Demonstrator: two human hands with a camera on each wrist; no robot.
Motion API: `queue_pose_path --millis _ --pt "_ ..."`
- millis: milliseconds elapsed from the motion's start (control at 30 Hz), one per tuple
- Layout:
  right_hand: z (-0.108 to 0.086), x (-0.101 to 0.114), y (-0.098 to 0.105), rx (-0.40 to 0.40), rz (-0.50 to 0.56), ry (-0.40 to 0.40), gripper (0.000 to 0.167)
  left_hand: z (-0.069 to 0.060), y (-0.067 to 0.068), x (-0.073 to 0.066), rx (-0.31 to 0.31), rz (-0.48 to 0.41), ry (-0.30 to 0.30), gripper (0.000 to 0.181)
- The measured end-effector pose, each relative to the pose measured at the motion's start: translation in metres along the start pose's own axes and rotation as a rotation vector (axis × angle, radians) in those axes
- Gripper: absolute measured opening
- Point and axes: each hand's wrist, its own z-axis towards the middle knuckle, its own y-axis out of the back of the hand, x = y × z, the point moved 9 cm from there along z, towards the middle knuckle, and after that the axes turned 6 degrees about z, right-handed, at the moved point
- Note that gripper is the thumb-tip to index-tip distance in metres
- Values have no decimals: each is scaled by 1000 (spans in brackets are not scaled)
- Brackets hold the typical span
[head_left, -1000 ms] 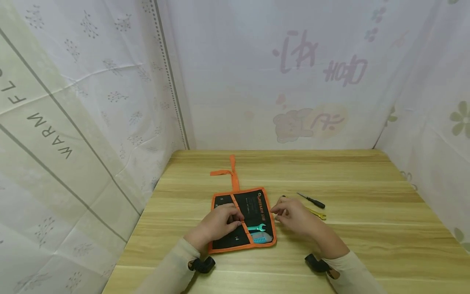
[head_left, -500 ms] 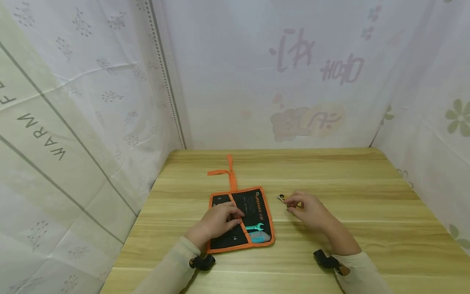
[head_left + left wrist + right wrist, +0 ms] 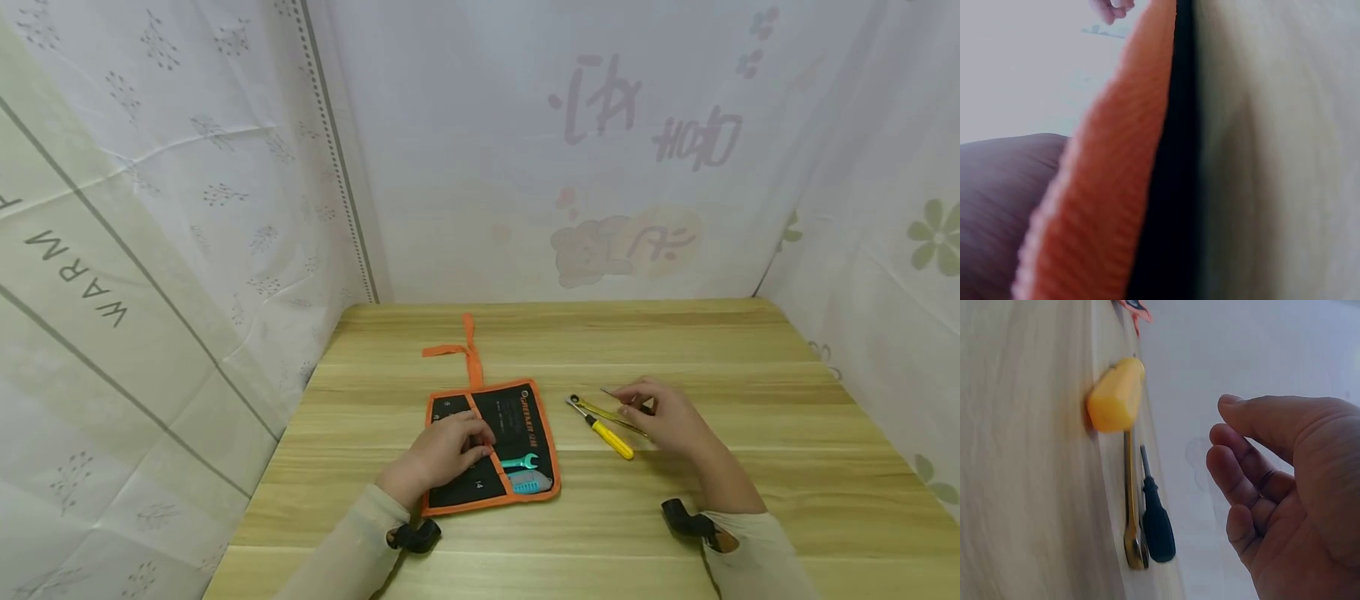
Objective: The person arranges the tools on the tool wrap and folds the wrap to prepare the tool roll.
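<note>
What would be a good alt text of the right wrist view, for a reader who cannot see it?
A person's right hand, fingers loosely bent and grip empty, above a wooden table where a yellow-handled tool, a golden metal wrench and a black-handled screwdriver lie. Orange-and-black fabric shows at the top edge.

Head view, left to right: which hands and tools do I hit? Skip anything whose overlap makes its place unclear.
Left hand → turquoise wrench → yellow-handled screwdriver → right hand.
</note>
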Motion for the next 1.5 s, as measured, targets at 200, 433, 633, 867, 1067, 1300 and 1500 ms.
queue_pose_path --millis 200,433,633,867,1067,1300,1500 --pt "-5 -15 13 -11 -11 -68 25 -1 0 0 -14 -2 -2 5" --pt "-12 -30 24 -12 -32 -98 30 -2 1 0 -21 -19 3 7" --pt "-14 -44 27 8 -48 -133 32 -2 0 1 -34 -25 7 5" --pt "-14 -56 25 34 -25 -182 35 -2 -1 3 -48 -27 12 4" --pt "-15 -63 18 60 -9 -236 38 -3 -2 3 -44 -18 18 6" --pt "-12 -63 17 53 -26 -234 35 -4 -1 2 -60 -18 9 5" --pt "-10 -59 16 38 -67 -194 29 -4 -2 3 -47 -5 22 4"
